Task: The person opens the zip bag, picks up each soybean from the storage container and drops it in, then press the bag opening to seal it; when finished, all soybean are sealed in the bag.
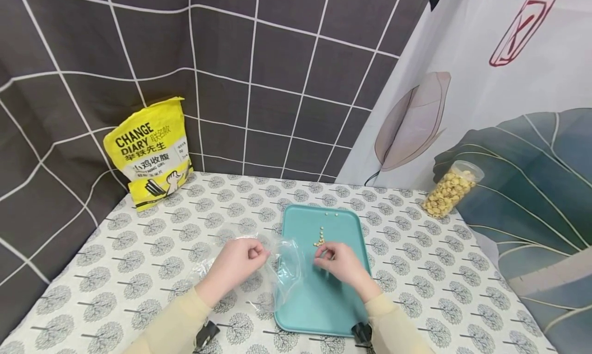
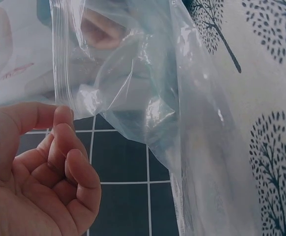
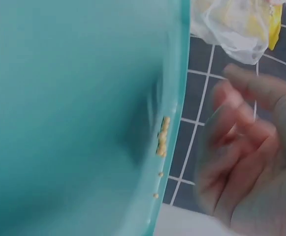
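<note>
Apparently early: small pale pieces (image 1: pixel 321 240) lie loose on teal tray (image 1: pixel 319 308), clear bag (image 2: pixel 155 113) overlaps tray's left edge, none visible inside. Left hand (image 1: pixel 239 261) pinches bag; right hand (image 1: pixel 342 261) above tray, fingers narrow, blurred, contents cannot be told.

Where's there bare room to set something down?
Free: the far strip of tablecloth between the yellow bag and the tray, and right of the tray, nearer than the jar. Crowded: the tray's left edge, where the left hand pinches the clear bag, and mid-tray around small pieces and right hand.
</note>
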`<control>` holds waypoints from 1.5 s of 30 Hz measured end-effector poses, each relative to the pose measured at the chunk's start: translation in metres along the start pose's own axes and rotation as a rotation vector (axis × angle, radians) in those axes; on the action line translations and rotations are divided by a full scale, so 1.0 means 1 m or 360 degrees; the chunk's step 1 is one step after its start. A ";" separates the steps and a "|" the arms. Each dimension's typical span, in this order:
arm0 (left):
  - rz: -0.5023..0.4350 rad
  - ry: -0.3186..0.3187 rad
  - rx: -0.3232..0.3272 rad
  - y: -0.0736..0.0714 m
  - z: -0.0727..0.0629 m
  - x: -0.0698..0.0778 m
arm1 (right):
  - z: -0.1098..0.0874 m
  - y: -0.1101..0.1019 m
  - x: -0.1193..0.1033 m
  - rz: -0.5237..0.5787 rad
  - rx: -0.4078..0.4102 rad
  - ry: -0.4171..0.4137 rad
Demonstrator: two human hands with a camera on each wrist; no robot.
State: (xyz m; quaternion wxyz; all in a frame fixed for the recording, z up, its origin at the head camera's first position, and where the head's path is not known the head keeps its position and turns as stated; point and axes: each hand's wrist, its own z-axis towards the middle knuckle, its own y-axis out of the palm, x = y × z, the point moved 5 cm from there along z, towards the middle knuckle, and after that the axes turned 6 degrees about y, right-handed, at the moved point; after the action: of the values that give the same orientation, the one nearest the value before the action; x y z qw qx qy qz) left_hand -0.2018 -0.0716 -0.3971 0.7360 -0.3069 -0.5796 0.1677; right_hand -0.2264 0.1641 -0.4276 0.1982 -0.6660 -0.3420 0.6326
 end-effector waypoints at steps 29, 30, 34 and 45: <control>0.0052 0.0024 -0.0010 -0.003 -0.001 0.004 | 0.032 -0.008 0.025 -0.0246 0.0144 0.0285; 0.0053 0.0029 -0.0004 -0.003 -0.001 0.004 | 0.033 -0.008 0.026 -0.0249 0.0143 0.0288; 0.0057 0.0034 0.0003 -0.003 0.000 0.003 | 0.035 -0.009 0.028 -0.0259 0.0150 0.0291; 0.0065 0.0018 0.0019 -0.004 0.001 -0.001 | 0.037 -0.011 0.032 -0.0252 0.0154 0.0302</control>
State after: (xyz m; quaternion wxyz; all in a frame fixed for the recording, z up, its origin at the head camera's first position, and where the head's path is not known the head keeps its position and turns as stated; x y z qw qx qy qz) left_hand -0.2032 -0.0752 -0.3949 0.7375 -0.3152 -0.5680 0.1845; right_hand -0.2659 0.1878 -0.4472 0.3107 -0.6834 -0.3424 0.5649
